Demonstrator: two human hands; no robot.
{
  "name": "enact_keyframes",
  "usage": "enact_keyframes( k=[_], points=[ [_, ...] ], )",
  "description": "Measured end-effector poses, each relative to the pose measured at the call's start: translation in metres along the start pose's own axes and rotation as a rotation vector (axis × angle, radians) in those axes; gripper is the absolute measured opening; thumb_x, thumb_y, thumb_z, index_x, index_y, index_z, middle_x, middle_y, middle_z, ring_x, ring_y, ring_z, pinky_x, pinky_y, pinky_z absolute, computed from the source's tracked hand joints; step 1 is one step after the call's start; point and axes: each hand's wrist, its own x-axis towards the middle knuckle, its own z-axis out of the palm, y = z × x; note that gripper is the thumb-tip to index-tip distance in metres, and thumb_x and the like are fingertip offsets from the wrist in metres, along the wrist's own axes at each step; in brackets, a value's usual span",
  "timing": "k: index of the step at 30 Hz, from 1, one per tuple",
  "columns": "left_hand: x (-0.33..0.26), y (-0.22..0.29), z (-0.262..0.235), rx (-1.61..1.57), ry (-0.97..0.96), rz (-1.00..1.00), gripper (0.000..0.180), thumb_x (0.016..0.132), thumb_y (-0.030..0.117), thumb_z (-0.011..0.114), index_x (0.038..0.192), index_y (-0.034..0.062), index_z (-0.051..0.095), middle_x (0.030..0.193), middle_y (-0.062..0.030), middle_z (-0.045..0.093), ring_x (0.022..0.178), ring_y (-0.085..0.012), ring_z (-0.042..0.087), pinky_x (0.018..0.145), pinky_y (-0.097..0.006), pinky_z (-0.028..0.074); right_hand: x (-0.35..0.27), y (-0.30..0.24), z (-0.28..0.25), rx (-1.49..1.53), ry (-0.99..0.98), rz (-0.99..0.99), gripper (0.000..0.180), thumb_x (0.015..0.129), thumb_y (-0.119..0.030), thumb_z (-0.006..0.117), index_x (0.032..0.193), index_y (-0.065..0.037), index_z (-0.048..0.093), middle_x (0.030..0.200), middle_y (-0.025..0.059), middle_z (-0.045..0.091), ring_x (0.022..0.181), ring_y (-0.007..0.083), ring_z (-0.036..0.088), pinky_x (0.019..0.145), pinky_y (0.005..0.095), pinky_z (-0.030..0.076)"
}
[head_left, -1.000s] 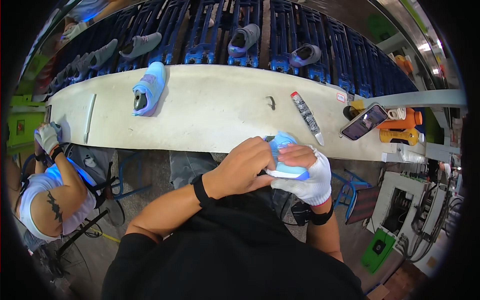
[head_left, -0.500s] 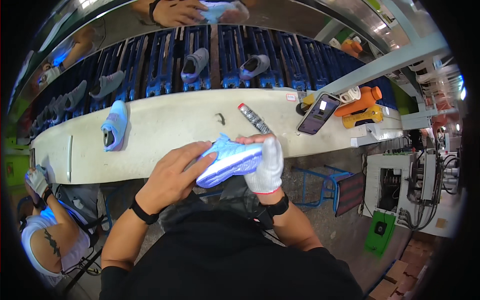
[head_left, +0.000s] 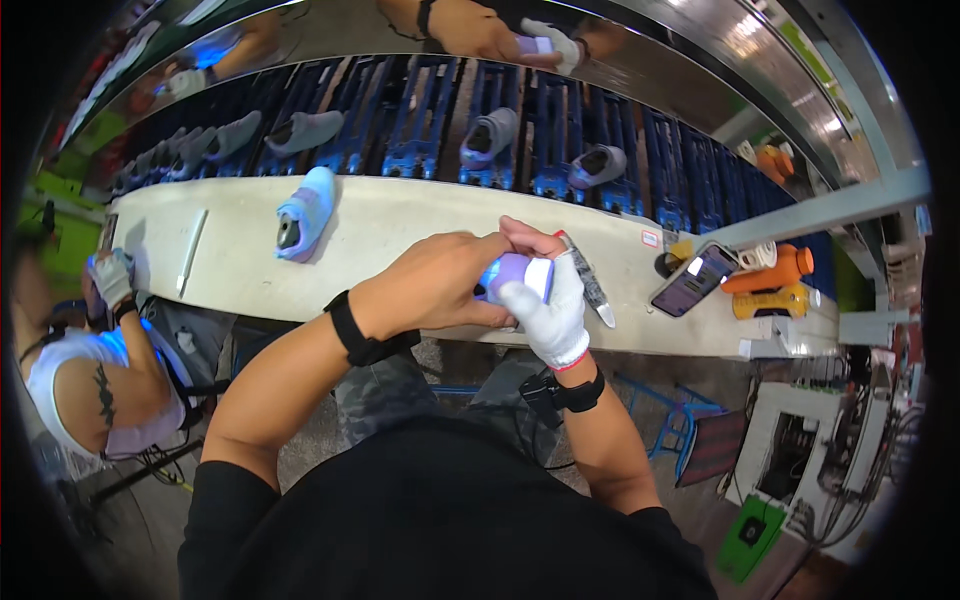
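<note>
Shoe [head_left: 515, 275] gripped between bare left hand [head_left: 440, 285] and gloved right hand [head_left: 550, 305].

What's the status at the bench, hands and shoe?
Left hand bare, right hand gloved, both clasped on the shoe over the bench edge. Tool just right of them; nothing blocking.

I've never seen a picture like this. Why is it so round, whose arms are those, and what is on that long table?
A wide fisheye camera on the person's head looks down, so straight edges bend. Both forearms belong to the wearer. The bare left hand and the white-gloved right hand together grip a small light-blue shoe. On the long cream worktable lie another light-blue shoe, a dark smartphone and an orange bottle. Grey shoes ride blue conveyor racks behind. A co-worker sits on the left.
</note>
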Motion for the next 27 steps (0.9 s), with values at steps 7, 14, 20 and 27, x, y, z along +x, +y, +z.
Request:
enact_keyframes(
  k=[7, 14, 20, 27],
  points=[
    [-0.01, -0.021, -0.003, -0.094, 0.046, -0.178, 0.072, 0.076, 0.041, 0.097, 0.128, 0.0009, 0.065, 0.088, -0.0241, 0.077, 0.087, -0.0464, 0.077, 0.078, -0.051, 0.059, 0.009, 0.036, 0.022, 0.589, 0.305, -0.03, 0.023, 0.118, -0.026, 0.046, 0.124, -0.005, 0.055, 0.111, 0.0089, 0.055, 0.105, 0.0202, 0.057, 0.1, 0.0384, 0.049],
    [0.016, -0.013, 0.001, 0.074, 0.024, -0.088, 0.071, 0.077, 0.044, 0.095, 0.125, -0.0002, 0.066, 0.085, -0.0218, 0.077, 0.085, -0.0445, 0.077, 0.077, -0.053, 0.059, 0.006, 0.03, -0.002, 0.16, 0.117, 0.158, 0.038, 0.122, -0.041, 0.043, 0.135, -0.007, 0.053, 0.125, 0.0051, 0.053, 0.114, 0.0161, 0.055, 0.104, 0.0351, 0.046],
    [0.019, 0.016, 0.022, 0.195, 0.099, 0.07, 0.064, 0.08, 0.041, 0.094, 0.121, 0.0009, 0.065, 0.09, -0.0173, 0.077, 0.084, -0.0406, 0.077, 0.075, -0.051, 0.06, 0.002, -0.004, -0.008, 0.296, 0.125, 0.226, 0.059, 0.121, -0.05, 0.04, 0.157, -0.004, 0.049, 0.129, 0.008, 0.057, 0.121, 0.0187, 0.058, 0.11, 0.0368, 0.047],
    [0.0, 0.021, 0.016, 0.275, 0.096, 0.213, 0.068, 0.081, 0.037, 0.093, 0.132, 0.0047, 0.062, 0.119, -0.0176, 0.074, 0.105, -0.0386, 0.075, 0.086, -0.05, 0.06, -0.018, -0.039, -0.011, -0.242, -0.071, 0.15, 0.059, 0.116, -0.031, 0.05, 0.163, 0.005, 0.048, 0.154, 0.0233, 0.063, 0.146, 0.0316, 0.059, 0.125, 0.0433, 0.042]
  ],
)
